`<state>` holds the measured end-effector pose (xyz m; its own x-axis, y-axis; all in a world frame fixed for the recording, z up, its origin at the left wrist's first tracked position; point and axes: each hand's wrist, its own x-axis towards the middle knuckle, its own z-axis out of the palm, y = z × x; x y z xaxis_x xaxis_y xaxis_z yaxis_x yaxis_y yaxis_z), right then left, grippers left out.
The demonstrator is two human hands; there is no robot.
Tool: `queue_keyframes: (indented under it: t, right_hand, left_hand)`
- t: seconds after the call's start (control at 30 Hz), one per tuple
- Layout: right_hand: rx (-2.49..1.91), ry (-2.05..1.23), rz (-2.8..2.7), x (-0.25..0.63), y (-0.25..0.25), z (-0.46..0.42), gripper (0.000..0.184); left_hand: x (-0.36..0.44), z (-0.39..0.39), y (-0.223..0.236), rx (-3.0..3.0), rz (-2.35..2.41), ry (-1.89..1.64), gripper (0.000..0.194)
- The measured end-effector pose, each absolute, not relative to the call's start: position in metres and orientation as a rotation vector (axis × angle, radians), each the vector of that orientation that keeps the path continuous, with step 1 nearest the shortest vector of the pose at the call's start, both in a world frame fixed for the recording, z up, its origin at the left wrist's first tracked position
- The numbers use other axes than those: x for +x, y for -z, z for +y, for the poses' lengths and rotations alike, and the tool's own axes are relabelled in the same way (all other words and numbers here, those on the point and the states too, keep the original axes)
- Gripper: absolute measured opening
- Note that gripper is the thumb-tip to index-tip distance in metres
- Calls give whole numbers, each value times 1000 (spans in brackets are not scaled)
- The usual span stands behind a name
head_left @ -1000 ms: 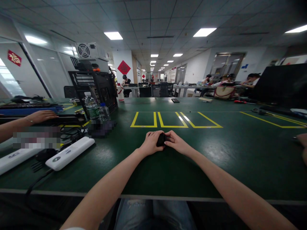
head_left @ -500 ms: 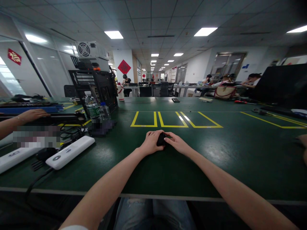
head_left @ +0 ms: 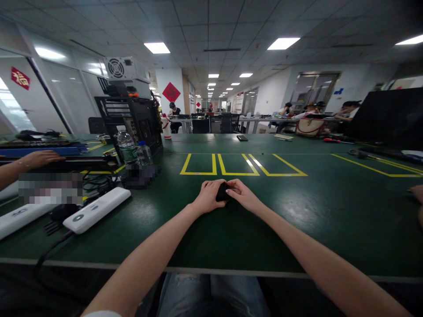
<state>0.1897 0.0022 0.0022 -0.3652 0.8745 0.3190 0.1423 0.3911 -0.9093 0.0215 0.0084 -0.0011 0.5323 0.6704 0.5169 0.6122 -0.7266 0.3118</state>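
Observation:
A small, dark, rounded object [head_left: 222,192] rests on or just above the green table; its kind cannot be made out. My left hand [head_left: 208,197] is wrapped round its left side, fingers over the far edge and thumb along the near one. From the right, my right hand [head_left: 244,194] meets the object with bent fingers, the thumb and fingertips pinched at its edge. Much of the object is hidden by my fingers. Just beyond my hands, yellow tape outlines [head_left: 238,173] mark the table.
To the left lie white power strips [head_left: 97,210] with black cables, plastic bottles [head_left: 127,147] and an open computer case [head_left: 132,119]. Another person's hand [head_left: 41,158] rests at far left; a further hand [head_left: 417,193] shows at the right edge. A black phone-like slab [head_left: 242,138] lies farther back.
My right hand's fingers have shifted slightly at the object's edge, the index finger a little higher and farther left. My left hand stays put. The co-worker's hand at left has slid slightly left.

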Motion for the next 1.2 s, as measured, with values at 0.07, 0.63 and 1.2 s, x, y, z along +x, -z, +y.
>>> queue_keyframes:
  t: [0.07,0.63,1.2]
  right_hand:
    - [-942,-1024,-1762,189,-2,2,28]
    - [-888,-985,-1774,191,2,1,21]
    - [-858,-1028,-1789,193,-2,1,22]
  left_hand:
    - [21,9,1,2666,1120,-955,62]
    - [22,7,-1,2638,1140,-940,62]
    - [23,8,-2,2619,1145,-931,61]
